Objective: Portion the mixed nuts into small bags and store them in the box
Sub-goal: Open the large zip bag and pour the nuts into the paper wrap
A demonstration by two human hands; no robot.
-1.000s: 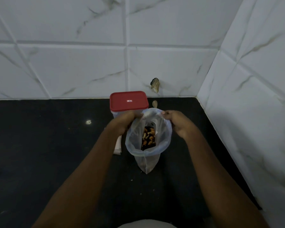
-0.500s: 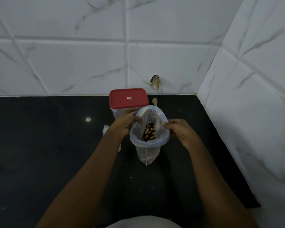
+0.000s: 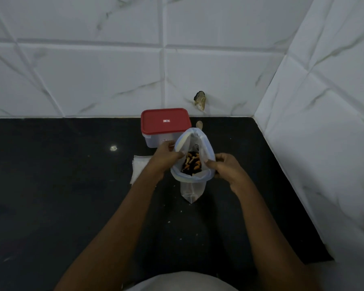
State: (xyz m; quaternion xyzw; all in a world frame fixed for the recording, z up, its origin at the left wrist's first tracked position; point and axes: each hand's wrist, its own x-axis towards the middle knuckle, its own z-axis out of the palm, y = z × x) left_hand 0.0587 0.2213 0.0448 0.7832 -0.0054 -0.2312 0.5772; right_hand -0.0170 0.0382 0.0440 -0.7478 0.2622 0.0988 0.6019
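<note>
A clear zip bag stands on the black counter with its blue-edged mouth held wide. Mixed nuts lie at its bottom. My left hand pinches the left rim of the bag. My right hand pinches the right rim. Just behind the bag stands a clear plastic box with a red lid on it. A few flat small bags lie on the counter left of my left hand, partly hidden by my wrist.
A small wooden spoon tip shows behind the bag, right of the box. White tiled walls close the back and the right side. A chipped hole marks the back wall. Crumbs dot the counter near the bag.
Both hands have slid from the far rim of the bag toward its near sides, and the mouth has narrowed from round to a taller oval. The bag stays in place.
</note>
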